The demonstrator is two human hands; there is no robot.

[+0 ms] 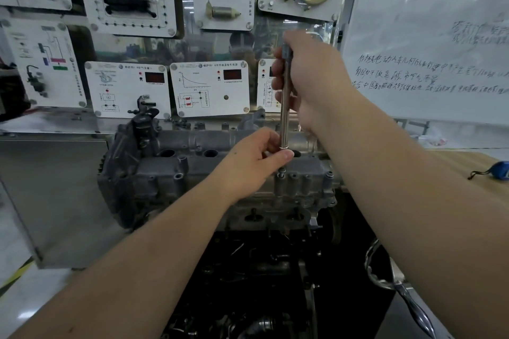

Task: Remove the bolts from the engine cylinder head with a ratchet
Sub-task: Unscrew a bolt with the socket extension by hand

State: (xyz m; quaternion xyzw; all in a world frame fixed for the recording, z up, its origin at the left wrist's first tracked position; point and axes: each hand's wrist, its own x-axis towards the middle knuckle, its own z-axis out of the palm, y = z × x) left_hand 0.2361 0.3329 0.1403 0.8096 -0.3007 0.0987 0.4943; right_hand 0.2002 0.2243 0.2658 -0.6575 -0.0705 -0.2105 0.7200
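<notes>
On the cylinder head (220, 173), at its right end near the front edge, a bolt (281, 172) stands partly raised out of its boss, just below your left hand (256, 162). Your left thumb and fingers pinch the lower end of the ratchet extension bar (284, 107), which rises nearly upright above that bolt; whether the bar's tip touches the bolt head is hidden by your thumb. Higher up, your right hand (308, 74) is wrapped around the top of the bar, fingers curled tight on it, with the dark tool head showing just above your index finger. Along the head's middle, to the left of the bar, two dark round wells sit open. Behind the head stands a wall of white training panels (210, 88) with red displays and diagrams. To the head's right, further back, leans a whiteboard (427, 49) with handwriting, and on the bench surface right of the head lies a blue object (498, 170) with a black strap.
</notes>
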